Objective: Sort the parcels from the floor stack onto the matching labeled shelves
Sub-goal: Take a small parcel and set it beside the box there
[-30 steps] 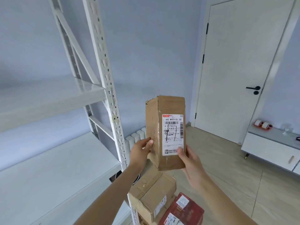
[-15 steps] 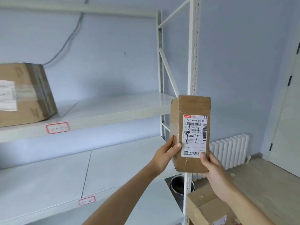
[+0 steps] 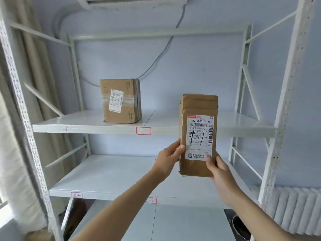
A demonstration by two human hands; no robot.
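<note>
I hold a tall brown cardboard parcel upright in front of the white shelf rack, its white shipping label facing me. My left hand grips its left edge and my right hand grips its lower right corner. The parcel hangs in front of the upper shelf, right of a red-framed shelf label. A second brown parcel stands on that upper shelf to the left. The lower shelf carries two red-framed labels on its front edge.
White perforated uprights frame the rack on both sides. A white radiator stands at the lower right, a beige curtain hangs at the left, and an air conditioner with a cable sits high on the wall.
My view has swung left from the door and floor stack to face the rack squarely. Both hands have kept the parcel upright and carried it in front of the upper shelf.
</note>
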